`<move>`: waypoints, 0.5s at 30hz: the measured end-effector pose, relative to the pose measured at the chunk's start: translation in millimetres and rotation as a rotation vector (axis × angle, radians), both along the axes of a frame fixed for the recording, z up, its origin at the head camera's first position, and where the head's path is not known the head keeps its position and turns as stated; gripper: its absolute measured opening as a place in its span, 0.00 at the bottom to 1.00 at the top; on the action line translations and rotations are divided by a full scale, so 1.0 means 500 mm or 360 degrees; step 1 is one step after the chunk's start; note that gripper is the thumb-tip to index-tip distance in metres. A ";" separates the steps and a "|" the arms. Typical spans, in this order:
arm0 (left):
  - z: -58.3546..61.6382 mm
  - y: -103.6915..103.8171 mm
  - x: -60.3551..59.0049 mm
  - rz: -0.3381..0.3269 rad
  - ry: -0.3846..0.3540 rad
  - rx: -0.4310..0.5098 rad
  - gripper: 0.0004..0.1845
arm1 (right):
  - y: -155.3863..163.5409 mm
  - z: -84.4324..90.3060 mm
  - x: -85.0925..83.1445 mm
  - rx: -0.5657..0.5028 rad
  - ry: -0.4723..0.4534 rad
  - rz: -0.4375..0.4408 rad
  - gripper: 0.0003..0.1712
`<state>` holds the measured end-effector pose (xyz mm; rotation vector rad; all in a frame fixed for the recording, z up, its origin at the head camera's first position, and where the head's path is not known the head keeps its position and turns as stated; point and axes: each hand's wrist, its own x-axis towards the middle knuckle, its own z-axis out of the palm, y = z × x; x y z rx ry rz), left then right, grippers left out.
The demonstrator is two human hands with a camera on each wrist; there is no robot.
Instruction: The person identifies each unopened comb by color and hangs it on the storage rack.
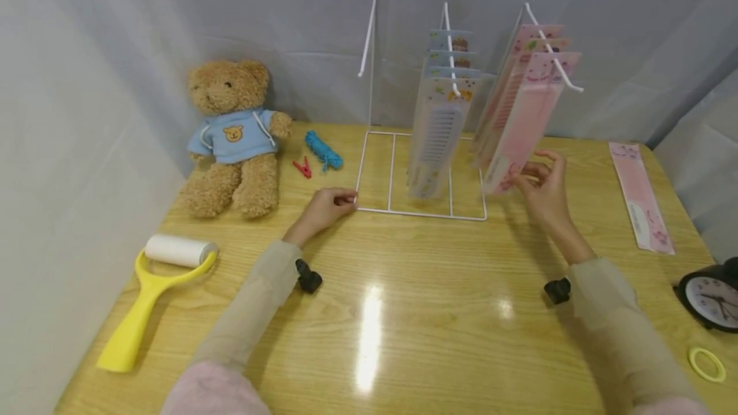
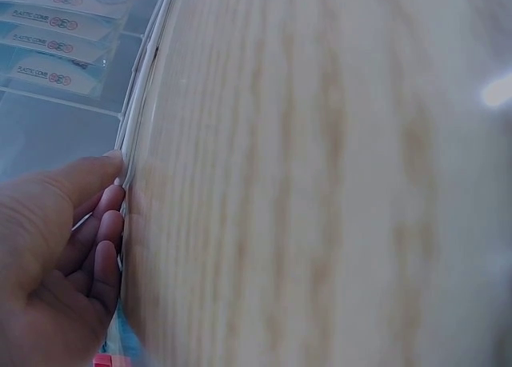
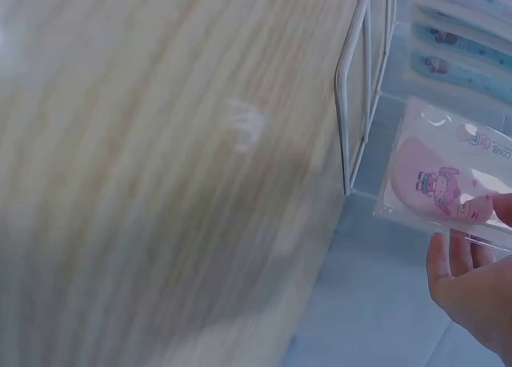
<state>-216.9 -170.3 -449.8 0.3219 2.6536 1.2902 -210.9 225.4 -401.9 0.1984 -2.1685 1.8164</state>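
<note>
A white wire display rack [image 1: 421, 214] with three upright hooks stands on the table. My left hand [image 1: 325, 209] pinches its front left corner between thumb and fingers, as the left wrist view also shows. From the right hook hang several pink packaged combs. My right hand [image 1: 546, 196] pinches the lower end of the foremost pink comb pack [image 1: 526, 117], which tilts toward me with its top at the hook. In the right wrist view, that pack's clear sleeve [image 3: 436, 183] lies between thumb and fingers. Several bluish comb packs [image 1: 441, 139] hang from the middle hook. The left hook [image 1: 367, 40] is bare.
Another pink comb pack [image 1: 641, 197] lies at the right, near a black alarm clock [image 1: 712, 300] and a yellow ring [image 1: 706, 364]. Leftward are a teddy bear [image 1: 233, 136], a red clothespin [image 1: 302, 167], blue cord [image 1: 323, 150] and a yellow-handled roller [image 1: 144, 300].
</note>
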 end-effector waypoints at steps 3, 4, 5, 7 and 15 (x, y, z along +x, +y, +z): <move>-0.001 0.000 -0.001 -0.0002 0.0003 0.0006 0.18 | 0.005 0.005 -0.006 0.0114 -0.0031 0.0011 0.27; -0.001 0.000 -0.001 0.0000 -0.0003 0.0009 0.18 | 0.007 0.006 -0.008 0.0139 -0.0043 0.0015 0.27; 0.000 0.001 -0.001 0.0000 -0.0006 0.0011 0.18 | 0.009 0.007 -0.009 0.0158 -0.0050 0.0026 0.27; 0.001 0.001 0.000 0.0001 -0.0015 0.0013 0.18 | 0.012 0.010 -0.011 0.0184 -0.0061 0.0038 0.27; 0.003 0.001 0.003 0.0000 0.0002 0.0000 0.18 | 0.026 0.014 -0.018 0.0106 -0.0049 0.0052 0.28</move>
